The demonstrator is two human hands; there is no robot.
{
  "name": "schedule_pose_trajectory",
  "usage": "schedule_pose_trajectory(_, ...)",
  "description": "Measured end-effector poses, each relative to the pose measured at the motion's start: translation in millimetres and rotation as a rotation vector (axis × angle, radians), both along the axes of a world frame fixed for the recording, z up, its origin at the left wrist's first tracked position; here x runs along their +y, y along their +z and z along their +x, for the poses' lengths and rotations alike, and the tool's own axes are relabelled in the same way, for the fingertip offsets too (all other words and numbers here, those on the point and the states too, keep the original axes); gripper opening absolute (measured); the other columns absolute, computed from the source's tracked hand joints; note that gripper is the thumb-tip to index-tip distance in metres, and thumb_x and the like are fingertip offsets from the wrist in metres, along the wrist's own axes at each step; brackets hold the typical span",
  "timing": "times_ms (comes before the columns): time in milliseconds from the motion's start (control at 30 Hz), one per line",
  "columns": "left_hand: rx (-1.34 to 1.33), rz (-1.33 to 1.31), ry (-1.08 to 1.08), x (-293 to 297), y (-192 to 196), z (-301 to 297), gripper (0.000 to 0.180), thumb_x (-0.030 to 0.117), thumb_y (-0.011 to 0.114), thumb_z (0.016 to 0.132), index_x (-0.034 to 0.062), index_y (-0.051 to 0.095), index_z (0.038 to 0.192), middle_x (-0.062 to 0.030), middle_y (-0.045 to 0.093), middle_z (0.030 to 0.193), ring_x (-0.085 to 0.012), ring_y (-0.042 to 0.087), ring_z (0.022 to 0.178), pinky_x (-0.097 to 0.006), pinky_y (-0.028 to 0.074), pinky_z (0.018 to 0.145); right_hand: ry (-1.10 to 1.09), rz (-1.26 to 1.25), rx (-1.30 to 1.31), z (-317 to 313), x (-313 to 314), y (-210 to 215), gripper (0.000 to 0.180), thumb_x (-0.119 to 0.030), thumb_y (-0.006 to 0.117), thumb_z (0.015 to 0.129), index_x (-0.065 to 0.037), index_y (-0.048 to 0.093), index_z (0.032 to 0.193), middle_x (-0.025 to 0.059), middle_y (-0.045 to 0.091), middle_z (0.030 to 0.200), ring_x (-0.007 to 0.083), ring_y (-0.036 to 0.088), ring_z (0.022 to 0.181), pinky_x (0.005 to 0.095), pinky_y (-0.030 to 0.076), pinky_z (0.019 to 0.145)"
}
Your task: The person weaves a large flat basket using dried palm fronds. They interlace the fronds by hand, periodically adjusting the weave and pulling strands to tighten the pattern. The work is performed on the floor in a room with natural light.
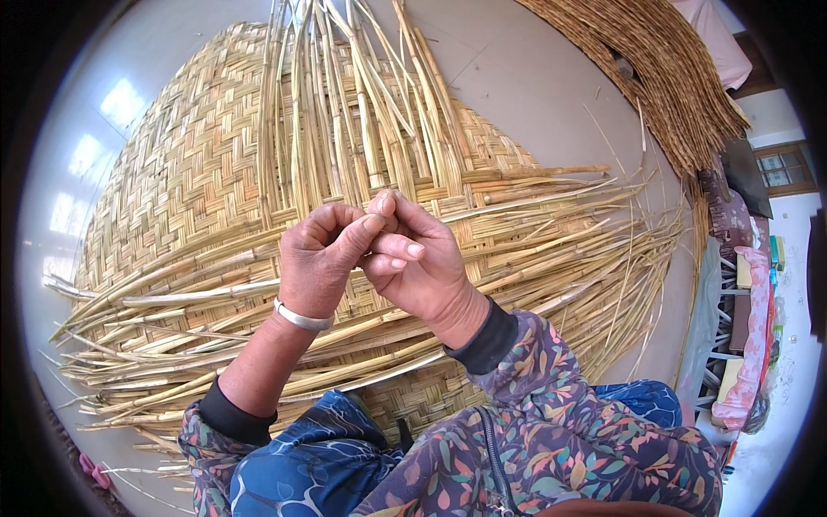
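Over a woven reed mat (185, 164) my two hands meet, fingertips almost touching. My left hand (320, 258), with a pale bangle (301, 319) at the wrist, is closed in a pinch of thumb and forefinger. Facing it, my right hand (424, 271) has its thumb and fingertips pressed together. Whatever sits between the fingertips, if anything, is too small to make out. Just beyond the hands, split reed strips (332, 129) stand out lengthwise from the weave. Loose reeds (551, 276) lie crosswise beneath my hands and fan out to the right.
A thick bundle of brown reeds (646, 69) lies on the grey floor (508, 73) at the far right. Pink cloth (745, 345) hangs over furniture along the right side. My knees in blue patterned trousers (301, 457) rest at the mat's near edge.
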State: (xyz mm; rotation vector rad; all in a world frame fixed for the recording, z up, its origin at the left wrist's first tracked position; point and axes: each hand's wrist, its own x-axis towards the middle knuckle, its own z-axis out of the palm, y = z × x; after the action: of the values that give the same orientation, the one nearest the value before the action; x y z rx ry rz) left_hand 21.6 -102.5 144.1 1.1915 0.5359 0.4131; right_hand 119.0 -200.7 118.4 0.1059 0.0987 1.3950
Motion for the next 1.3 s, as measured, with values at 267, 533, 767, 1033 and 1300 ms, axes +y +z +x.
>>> schedule_pose_trajectory(267,-0.016,0.07,-0.005,-0.5,-5.3,1.7,0.014,0.011,0.063,0.085,-0.0019,0.062,0.089,-0.0015,0.062,0.076,-0.0061,0.057,0.068,-0.019,0.048,0.061,-0.035,-0.047,0.029,1.7,-1.5,-2.8,0.033,-0.025,0.031,0.098,-0.005,0.057,0.103,0.0089,0.065,0.098,0.0122,0.057,0.059,0.0279,0.047,0.058)
schedule_pose_trajectory(533,0.139,0.186,-0.055,27.4,-64.8,-6.9,0.015,0.011,0.057,0.087,-0.0017,0.061,0.095,-0.0036,0.062,0.075,-0.009,0.057,0.069,-0.022,0.047,0.061,-0.218,-0.583,-0.335,51.7,-12.9,-38.4,0.019,-0.021,0.042,0.094,-0.007,0.053,0.087,0.0093,0.063,0.08,0.0147,0.059,0.061,0.0281,0.05,0.054)
schedule_pose_trajectory(767,0.687,1.298,-0.424,19.1,-127.2,-39.9,0.031,0.029,0.066,0.077,0.0076,0.06,0.099,-0.0128,0.06,0.099,-0.0282,0.055,0.098,-0.041,0.043,0.083,-0.227,-1.12,-1.762,103.4,-86.4,-141.2,0.021,-0.026,0.052,0.089,-0.006,0.057,0.094,0.0083,0.064,0.081,0.0199,0.061,0.071,0.0336,0.051,0.064)
schedule_pose_trajectory(1033,0.625,1.126,-0.433,28.4,-143.4,-52.0,0.024,0.031,0.067,0.074,0.0075,0.061,0.078,-0.0112,0.06,0.077,-0.0295,0.058,0.075,-0.039,0.047,0.066,-0.026,-0.748,-2.68,64.5,-99.4,-120.6,0.03,-0.036,0.056,0.083,-0.007,0.061,0.09,0.0087,0.062,0.083,0.028,0.059,0.081,0.0394,0.046,0.076)
schedule_pose_trajectory(1300,0.788,1.154,-0.331,24.8,-96.7,-37.6,0.033,0.038,0.065,0.078,0.0071,0.059,0.069,-0.0113,0.059,0.06,-0.0301,0.058,0.057,-0.04,0.045,0.054,-0.084,-0.811,-2.8,72.3,-84.2,-74.7,0.023,-0.034,0.059,0.08,-0.011,0.06,0.078,0.0055,0.063,0.073,0.0257,0.061,0.072,0.0402,0.046,0.066)
